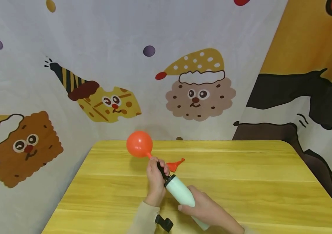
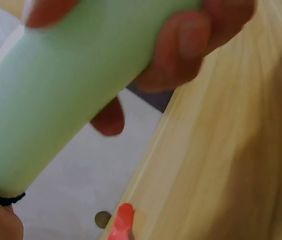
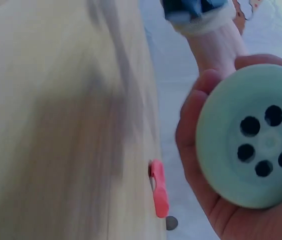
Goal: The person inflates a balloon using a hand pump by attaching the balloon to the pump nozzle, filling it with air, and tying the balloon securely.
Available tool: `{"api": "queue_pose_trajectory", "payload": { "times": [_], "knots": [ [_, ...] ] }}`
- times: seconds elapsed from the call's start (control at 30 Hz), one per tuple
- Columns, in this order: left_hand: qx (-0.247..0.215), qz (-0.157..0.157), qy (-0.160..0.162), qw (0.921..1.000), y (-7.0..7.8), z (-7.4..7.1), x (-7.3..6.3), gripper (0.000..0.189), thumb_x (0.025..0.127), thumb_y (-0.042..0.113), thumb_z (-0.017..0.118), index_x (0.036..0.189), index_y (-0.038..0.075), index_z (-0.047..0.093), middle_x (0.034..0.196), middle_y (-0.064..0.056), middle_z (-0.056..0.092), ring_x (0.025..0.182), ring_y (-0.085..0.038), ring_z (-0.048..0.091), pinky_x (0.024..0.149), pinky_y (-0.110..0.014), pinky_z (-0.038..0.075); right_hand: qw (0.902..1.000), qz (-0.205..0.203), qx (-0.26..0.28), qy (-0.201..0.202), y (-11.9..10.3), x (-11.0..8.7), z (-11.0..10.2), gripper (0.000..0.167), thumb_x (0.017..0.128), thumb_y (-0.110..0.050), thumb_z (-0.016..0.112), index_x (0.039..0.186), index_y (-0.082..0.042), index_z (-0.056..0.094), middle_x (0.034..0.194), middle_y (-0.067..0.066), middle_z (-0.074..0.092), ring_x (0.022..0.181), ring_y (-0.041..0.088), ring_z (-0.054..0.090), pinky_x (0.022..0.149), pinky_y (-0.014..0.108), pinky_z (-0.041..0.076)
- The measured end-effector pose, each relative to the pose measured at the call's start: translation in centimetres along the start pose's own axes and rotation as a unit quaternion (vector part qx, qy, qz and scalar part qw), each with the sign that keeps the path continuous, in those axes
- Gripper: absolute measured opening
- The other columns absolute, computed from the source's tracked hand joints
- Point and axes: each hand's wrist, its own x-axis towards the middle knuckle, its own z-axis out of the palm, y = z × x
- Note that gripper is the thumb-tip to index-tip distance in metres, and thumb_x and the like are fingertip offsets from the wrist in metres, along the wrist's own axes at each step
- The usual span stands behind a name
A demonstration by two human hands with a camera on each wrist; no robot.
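A round, inflated orange-red balloon (image 1: 139,144) sits at the tip of a mint-green hand balloon pump (image 1: 180,191) with a black nozzle (image 1: 162,170). My left hand (image 1: 155,178) grips the nozzle by the balloon's neck, its fingers partly covering where the two meet. Lower down, my right hand (image 1: 205,205) wraps round the green body, which slants from the balloon toward the near right. The right wrist view shows the pump's round end (image 3: 221,150), with several dark holes in it. Just beyond my left hand, a flat, uninflated red balloon (image 1: 173,166) lies on the table.
The yellow wood-grain table (image 1: 256,182) extends under both hands. Behind it hangs a white cloth (image 1: 110,32) printed with cartoon biscuits and cheese in party hats. A black band with a small block (image 1: 164,223) is on my left wrist.
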Motion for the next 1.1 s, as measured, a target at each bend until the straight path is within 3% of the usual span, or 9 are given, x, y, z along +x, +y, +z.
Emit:
{"api": "queue_pose_trajectory", "payload": {
  "times": [0.17,0.3,0.4,0.73,0.97,1.1],
  "knots": [
    [-0.012,0.008,0.017,0.9998,1.4,-0.8,1.7,0.032,0.114,0.023,0.029,0.088,0.011,0.043,0.068,0.002,0.048,0.05,-0.009,0.046,0.046,-0.019,0.04,0.9999,0.007,-0.011,0.011,-0.2,-0.5,0.5,0.057,0.093,-0.034,0.075,0.13,0.002,0.054,0.091,0.002,0.064,0.07,0.013,0.061,0.057,0.031,0.053],
    [-0.026,0.015,0.043,0.9986,2.7,-1.5,3.2,0.032,0.115,0.026,0.028,0.09,0.011,0.042,0.068,0.002,0.047,0.05,-0.009,0.045,0.046,-0.02,0.039,0.9993,0.024,-0.028,-0.001,0.4,-2.0,-0.2,0.051,0.092,-0.034,0.077,0.127,-0.004,0.057,0.099,-0.002,0.065,0.081,0.014,0.06,0.069,0.033,0.051],
    [-0.03,0.017,0.049,0.9982,2.8,-1.8,3.6,0.032,0.116,0.026,0.028,0.09,0.011,0.041,0.068,0.002,0.047,0.05,-0.01,0.045,0.046,-0.02,0.039,0.9984,0.047,-0.026,-0.018,1.0,-3.0,-0.9,0.049,0.091,-0.035,0.077,0.126,-0.006,0.057,0.103,-0.002,0.066,0.087,0.018,0.061,0.074,0.037,0.05],
    [-0.024,0.012,0.036,0.999,1.7,-1.7,2.9,0.03,0.114,0.02,0.028,0.088,0.012,0.041,0.07,0.001,0.047,0.052,-0.009,0.044,0.047,-0.02,0.038,0.9977,0.046,-0.049,-0.013,1.5,-2.9,-0.5,0.05,0.091,-0.035,0.078,0.125,-0.005,0.058,0.101,-0.003,0.067,0.085,0.016,0.061,0.073,0.038,0.052],
    [-0.017,-0.001,0.007,0.9998,0.9,-0.5,1.4,0.028,0.113,0.016,0.028,0.089,0.012,0.041,0.071,0.001,0.047,0.052,-0.009,0.045,0.047,-0.019,0.039,0.999,-0.002,-0.042,0.01,0.6,-1.0,0.0,0.054,0.093,-0.034,0.076,0.127,0.003,0.054,0.092,0.001,0.064,0.071,0.011,0.06,0.059,0.031,0.052],
    [-0.01,-0.011,0.004,0.9999,0.5,0.0,0.5,0.027,0.112,0.016,0.029,0.089,0.012,0.042,0.072,0.001,0.048,0.052,-0.009,0.045,0.047,-0.019,0.04,0.9995,-0.001,-0.029,0.007,0.2,0.1,0.0,0.056,0.094,-0.034,0.075,0.128,0.004,0.052,0.091,0.004,0.064,0.069,0.013,0.061,0.055,0.032,0.053]
  ]
}}
